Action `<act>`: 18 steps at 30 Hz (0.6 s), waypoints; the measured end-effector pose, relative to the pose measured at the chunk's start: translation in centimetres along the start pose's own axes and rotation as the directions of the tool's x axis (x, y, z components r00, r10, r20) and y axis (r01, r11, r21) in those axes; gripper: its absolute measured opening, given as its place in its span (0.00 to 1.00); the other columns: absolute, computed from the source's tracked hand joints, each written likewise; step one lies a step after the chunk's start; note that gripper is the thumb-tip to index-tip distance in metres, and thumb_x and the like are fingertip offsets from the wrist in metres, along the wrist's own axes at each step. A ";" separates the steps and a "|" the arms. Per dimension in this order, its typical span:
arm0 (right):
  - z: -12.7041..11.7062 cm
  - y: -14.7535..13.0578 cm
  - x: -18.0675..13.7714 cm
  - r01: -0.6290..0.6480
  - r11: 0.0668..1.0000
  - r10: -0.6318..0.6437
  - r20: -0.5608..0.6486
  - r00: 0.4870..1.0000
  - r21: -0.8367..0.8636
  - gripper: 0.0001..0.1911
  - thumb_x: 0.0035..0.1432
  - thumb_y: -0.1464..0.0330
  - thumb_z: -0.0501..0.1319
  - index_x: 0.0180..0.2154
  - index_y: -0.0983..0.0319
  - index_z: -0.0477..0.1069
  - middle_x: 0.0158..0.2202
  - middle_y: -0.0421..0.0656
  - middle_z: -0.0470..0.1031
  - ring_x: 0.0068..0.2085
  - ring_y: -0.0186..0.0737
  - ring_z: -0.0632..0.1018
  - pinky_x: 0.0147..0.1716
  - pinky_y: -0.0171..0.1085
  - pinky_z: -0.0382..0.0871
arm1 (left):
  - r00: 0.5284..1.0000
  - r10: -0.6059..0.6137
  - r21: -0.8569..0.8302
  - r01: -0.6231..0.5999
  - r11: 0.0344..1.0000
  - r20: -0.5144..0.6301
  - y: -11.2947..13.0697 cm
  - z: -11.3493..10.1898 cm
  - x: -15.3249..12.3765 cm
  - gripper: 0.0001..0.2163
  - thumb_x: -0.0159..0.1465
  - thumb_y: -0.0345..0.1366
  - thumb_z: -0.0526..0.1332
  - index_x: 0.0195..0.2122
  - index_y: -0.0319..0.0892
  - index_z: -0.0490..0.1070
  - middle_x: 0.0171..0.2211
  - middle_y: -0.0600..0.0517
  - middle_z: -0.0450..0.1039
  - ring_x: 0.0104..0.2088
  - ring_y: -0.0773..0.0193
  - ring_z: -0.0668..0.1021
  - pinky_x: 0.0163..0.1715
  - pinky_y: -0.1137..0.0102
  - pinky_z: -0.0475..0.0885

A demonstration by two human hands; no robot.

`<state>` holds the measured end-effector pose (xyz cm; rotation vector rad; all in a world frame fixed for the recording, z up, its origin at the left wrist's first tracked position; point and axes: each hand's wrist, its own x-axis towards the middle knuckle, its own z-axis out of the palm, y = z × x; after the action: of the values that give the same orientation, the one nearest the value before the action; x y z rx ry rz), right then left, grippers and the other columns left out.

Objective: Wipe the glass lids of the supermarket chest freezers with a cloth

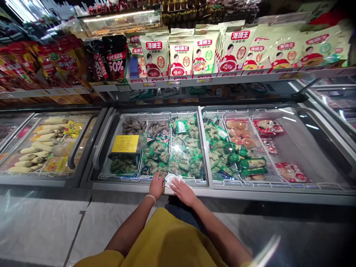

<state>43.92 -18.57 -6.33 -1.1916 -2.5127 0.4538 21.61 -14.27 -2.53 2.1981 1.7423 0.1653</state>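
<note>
Right hand point(184, 191) on white cloth point(170, 180)

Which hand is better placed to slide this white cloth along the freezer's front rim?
Probably your right hand: it lies over the white cloth, while your left hand rests at the front rim beside the cloth.

From eleven to two o'clock, pale packets point(180, 55) bear 海琦王 in white on red — several with 火锅底料 and a ringed 零. Between ten and eleven, black packets point(116, 55) read "50%" — the yellow sign's point(125, 143) print, at nine, is too small.
</note>
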 end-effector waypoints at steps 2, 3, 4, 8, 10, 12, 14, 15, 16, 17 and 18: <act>-2.8 3.8 -0.5 0.001 1.000 -0.001 0.055 0.998 0.005 0.25 0.68 0.68 0.51 0.64 0.52 0.61 0.67 0.42 0.61 0.68 0.41 0.58 0.65 0.50 0.55 | 1.000 0.008 0.006 -0.008 1.000 0.024 -0.2 -0.3 0.0 0.28 0.61 0.27 0.54 0.64 0.45 0.62 0.67 0.44 0.57 0.67 0.50 0.59 0.64 0.54 0.59; -4.3 6.0 -0.8 -0.067 0.998 0.067 0.034 0.997 -0.014 0.24 0.68 0.68 0.51 0.64 0.52 0.62 0.67 0.42 0.61 0.68 0.42 0.58 0.65 0.51 0.55 | 0.999 0.008 0.005 -0.009 1.000 0.037 -0.2 -0.5 0.1 0.28 0.61 0.27 0.55 0.64 0.45 0.62 0.67 0.44 0.57 0.67 0.51 0.59 0.64 0.54 0.59; -5.7 8.1 -0.9 -0.150 0.988 0.150 -0.009 0.989 -0.035 0.24 0.68 0.68 0.50 0.64 0.53 0.62 0.67 0.43 0.61 0.68 0.43 0.58 0.65 0.51 0.55 | 0.999 0.006 0.001 -0.006 1.000 0.049 -0.3 -0.6 0.1 0.28 0.61 0.27 0.55 0.64 0.45 0.62 0.67 0.44 0.57 0.67 0.51 0.59 0.64 0.55 0.60; -7.7 11.8 0.2 -0.505 0.863 0.476 -0.309 0.823 -0.016 0.25 0.68 0.69 0.46 0.65 0.57 0.61 0.68 0.47 0.59 0.69 0.48 0.54 0.65 0.57 0.53 | 0.998 -0.026 -0.036 0.029 0.999 0.061 -0.5 -0.9 0.3 0.27 0.61 0.27 0.55 0.62 0.45 0.64 0.66 0.45 0.59 0.66 0.51 0.62 0.64 0.55 0.61; -6.3 9.9 1.6 -0.596 0.802 0.560 -0.396 0.727 0.039 0.27 0.68 0.70 0.45 0.67 0.61 0.57 0.69 0.50 0.54 0.70 0.51 0.51 0.65 0.60 0.50 | 0.997 -0.054 -0.062 0.057 0.996 0.050 -0.4 -1.0 0.7 0.25 0.62 0.27 0.54 0.61 0.45 0.65 0.64 0.45 0.62 0.64 0.52 0.63 0.63 0.56 0.62; -4.3 6.8 2.8 -0.548 0.836 0.527 -0.316 0.789 0.030 0.30 0.66 0.73 0.47 0.68 0.62 0.54 0.70 0.51 0.50 0.70 0.53 0.50 0.66 0.60 0.47 | 0.995 -0.091 -0.073 0.094 0.993 0.047 -0.1 -1.3 1.1 0.24 0.63 0.28 0.54 0.61 0.45 0.66 0.62 0.45 0.64 0.62 0.53 0.65 0.62 0.57 0.62; -3.0 4.5 3.7 -0.279 0.960 0.280 -0.062 0.958 0.013 0.31 0.64 0.74 0.50 0.68 0.58 0.56 0.70 0.47 0.52 0.70 0.49 0.51 0.67 0.55 0.46 | 0.989 -0.137 -0.069 0.141 0.988 0.061 0.4 -1.8 1.6 0.23 0.63 0.29 0.54 0.61 0.44 0.66 0.60 0.45 0.65 0.61 0.54 0.66 0.62 0.60 0.62; -2.9 4.1 4.1 -0.094 0.994 0.090 0.077 0.993 0.047 0.30 0.64 0.73 0.52 0.67 0.54 0.57 0.70 0.44 0.54 0.70 0.46 0.52 0.67 0.53 0.47 | 0.984 -0.160 -0.065 0.165 0.984 0.071 0.6 -2.0 1.9 0.23 0.63 0.29 0.54 0.61 0.44 0.66 0.59 0.45 0.66 0.60 0.55 0.67 0.61 0.61 0.62; -3.3 4.5 4.5 0.068 0.992 -0.086 0.182 0.980 0.103 0.29 0.64 0.72 0.52 0.65 0.51 0.60 0.69 0.41 0.56 0.70 0.43 0.53 0.67 0.51 0.47 | 0.980 -0.181 -0.062 0.186 0.981 0.083 0.8 -2.2 2.1 0.23 0.64 0.29 0.54 0.60 0.44 0.67 0.59 0.45 0.66 0.60 0.55 0.67 0.61 0.62 0.62; -4.2 5.5 4.8 0.170 0.973 -0.204 0.242 0.949 0.154 0.28 0.65 0.71 0.52 0.64 0.49 0.61 0.69 0.39 0.57 0.70 0.41 0.54 0.67 0.50 0.47 | 0.976 -0.199 -0.061 0.205 0.977 0.093 1.0 -2.4 2.2 0.22 0.64 0.29 0.54 0.60 0.44 0.67 0.59 0.45 0.65 0.60 0.55 0.67 0.61 0.63 0.61; -5.5 7.3 5.2 0.203 0.963 -0.245 0.267 0.932 0.176 0.26 0.66 0.70 0.52 0.64 0.48 0.62 0.68 0.38 0.58 0.69 0.40 0.54 0.67 0.50 0.48 | 0.972 -0.212 -0.062 0.219 0.974 0.101 1.1 -2.5 2.3 0.22 0.64 0.30 0.54 0.60 0.44 0.67 0.59 0.45 0.65 0.61 0.55 0.66 0.61 0.63 0.61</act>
<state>48.06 -9.32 -3.67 -0.8186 -2.7594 0.7838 22.43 -11.79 -0.06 1.9182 1.8759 0.0704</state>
